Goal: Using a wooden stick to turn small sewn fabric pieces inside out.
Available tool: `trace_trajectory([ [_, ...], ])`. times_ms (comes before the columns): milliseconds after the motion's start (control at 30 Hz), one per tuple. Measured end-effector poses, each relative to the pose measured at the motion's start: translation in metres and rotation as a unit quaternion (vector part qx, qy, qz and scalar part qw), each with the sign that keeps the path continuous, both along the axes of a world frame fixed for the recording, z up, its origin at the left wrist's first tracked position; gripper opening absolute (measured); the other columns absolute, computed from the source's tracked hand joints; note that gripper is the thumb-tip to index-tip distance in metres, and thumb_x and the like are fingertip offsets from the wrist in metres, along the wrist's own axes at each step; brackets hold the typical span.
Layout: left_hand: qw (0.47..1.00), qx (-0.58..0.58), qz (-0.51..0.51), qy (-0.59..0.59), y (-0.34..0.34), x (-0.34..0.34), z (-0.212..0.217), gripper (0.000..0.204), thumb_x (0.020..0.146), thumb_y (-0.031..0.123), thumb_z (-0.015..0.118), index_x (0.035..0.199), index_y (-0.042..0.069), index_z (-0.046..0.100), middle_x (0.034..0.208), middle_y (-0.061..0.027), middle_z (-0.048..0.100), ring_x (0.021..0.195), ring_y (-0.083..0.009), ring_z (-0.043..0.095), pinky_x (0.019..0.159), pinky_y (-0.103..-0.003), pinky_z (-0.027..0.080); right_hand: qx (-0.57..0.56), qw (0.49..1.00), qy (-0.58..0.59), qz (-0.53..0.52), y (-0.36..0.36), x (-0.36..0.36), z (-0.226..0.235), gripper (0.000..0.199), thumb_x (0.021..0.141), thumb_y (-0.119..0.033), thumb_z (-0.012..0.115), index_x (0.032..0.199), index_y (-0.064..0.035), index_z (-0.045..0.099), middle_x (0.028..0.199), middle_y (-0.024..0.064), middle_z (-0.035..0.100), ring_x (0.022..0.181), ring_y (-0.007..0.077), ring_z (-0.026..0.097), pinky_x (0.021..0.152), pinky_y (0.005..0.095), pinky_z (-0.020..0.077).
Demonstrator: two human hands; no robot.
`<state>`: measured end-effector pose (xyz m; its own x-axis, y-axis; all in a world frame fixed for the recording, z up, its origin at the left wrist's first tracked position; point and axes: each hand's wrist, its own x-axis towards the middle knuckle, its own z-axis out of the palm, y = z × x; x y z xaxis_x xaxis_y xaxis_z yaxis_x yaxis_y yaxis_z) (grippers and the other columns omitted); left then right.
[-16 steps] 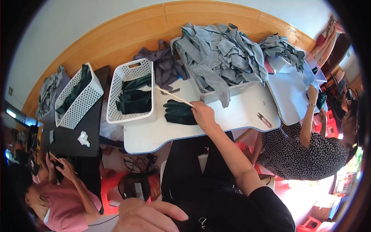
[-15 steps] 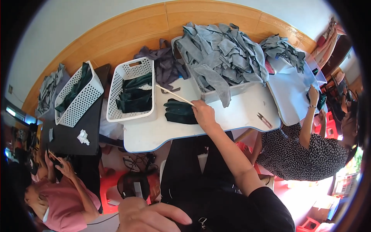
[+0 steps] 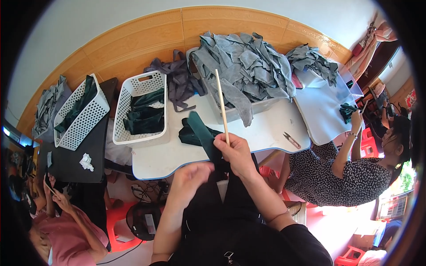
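Note:
A slim wooden stick [image 3: 222,104] rises almost upright from my right hand [image 3: 236,155], which is closed around its lower part. Beside those fingers a dark green velvet strip [image 3: 202,133] hangs at a slant over the table edge; the right fingertips seem to touch it too. My left hand [image 3: 190,181] is just below the strip's lower end, its fingers curled and smeared by motion. Whether it touches the cloth cannot be made out. More dark green velvet pieces [image 3: 188,136] lie on the white table behind the strip.
A white perforated basket [image 3: 162,126] of green pieces stands left on the table [image 3: 151,162]. Behind are purple-grey strips [image 3: 177,80] and a bin heaped with grey cloth [image 3: 248,62]. Thread snips [image 3: 292,140] lie right. Co-workers sit on both sides; a black table [image 3: 95,170] stands left.
My left hand has come up from the lower edge to the table's front. My right hand has drawn nearer, the stick swinging upright. One velvet strip has left the pile.

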<state>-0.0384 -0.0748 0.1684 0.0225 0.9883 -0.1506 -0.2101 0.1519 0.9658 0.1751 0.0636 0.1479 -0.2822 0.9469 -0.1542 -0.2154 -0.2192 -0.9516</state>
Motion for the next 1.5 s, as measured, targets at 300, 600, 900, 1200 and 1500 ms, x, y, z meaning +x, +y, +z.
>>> trace_trajectory([
  [300, 0.914, -0.123, 0.02, -0.385, 0.071, 0.028, -0.096, 0.055, 0.136, 0.05, 0.08, 0.169, 0.006, 0.081, 0.157, -0.0105, 0.092, 0.149, -0.0287, 0.085, 0.132, -0.054, 0.064, 0.075, 0.994, -0.074, 0.01, -0.023, 0.022, -0.029, 0.019, 0.126, -0.016, 0.096, 0.137, -0.0009, 0.094, 0.11, -0.0031, 0.087, 0.095, 0.0035, 0.073, 0.082, 0.025, 0.0586],
  [600, 0.897, -0.02, 0.162, -0.411, 0.079, 0.013, -0.105, 0.029, 0.131, 0.013, 0.087, 0.16, 0.01, 0.084, 0.148, -0.0111, 0.095, 0.137, -0.0265, 0.092, 0.122, -0.049, 0.076, 0.159, 0.967, -0.2, 0.019, -0.044, 0.055, -0.016, 0.026, 0.131, -0.009, 0.086, 0.155, 0.0004, 0.089, 0.13, 0.0056, 0.091, 0.112, 0.0113, 0.079, 0.1, 0.0324, 0.0657],
  [900, 0.894, 0.011, 0.181, -0.409, 0.079, -0.017, -0.114, 0.03, 0.133, 0.012, 0.085, 0.163, 0.013, 0.084, 0.154, -0.0094, 0.095, 0.147, -0.029, 0.09, 0.129, -0.051, 0.075, 0.235, 0.904, -0.345, 0.094, -0.071, 0.111, -0.022, 0.033, 0.133, -0.021, 0.08, 0.161, -0.0049, 0.088, 0.118, 0.02, 0.086, 0.108, 0.0457, 0.088, 0.096, 0.0546, 0.0715],
  [1200, 0.92, 0.025, 0.202, -0.336, 0.084, -0.001, -0.104, 0.033, 0.128, 0.003, 0.087, 0.16, 0.006, 0.082, 0.15, -0.0187, 0.096, 0.143, -0.0332, 0.092, 0.128, -0.051, 0.076, 0.29, 0.883, -0.359, 0.082, -0.074, 0.127, -0.043, 0.033, 0.133, -0.022, 0.082, 0.159, -0.0045, 0.09, 0.137, 0.0221, 0.095, 0.122, 0.0481, 0.093, 0.103, 0.0542, 0.0763],
  [1500, 0.978, -0.016, 0.142, -0.154, 0.062, 0.036, -0.114, 0.044, 0.118, -0.013, 0.089, 0.16, -0.004, 0.081, 0.147, -0.0232, 0.097, 0.13, -0.0322, 0.097, 0.12, -0.045, 0.078, 0.091, 0.943, -0.296, 0.118, -0.068, 0.099, -0.034, 0.037, 0.135, -0.022, 0.08, 0.167, -0.0045, 0.089, 0.132, 0.0228, 0.096, 0.111, 0.0353, 0.094, 0.102, 0.0449, 0.0725],
])
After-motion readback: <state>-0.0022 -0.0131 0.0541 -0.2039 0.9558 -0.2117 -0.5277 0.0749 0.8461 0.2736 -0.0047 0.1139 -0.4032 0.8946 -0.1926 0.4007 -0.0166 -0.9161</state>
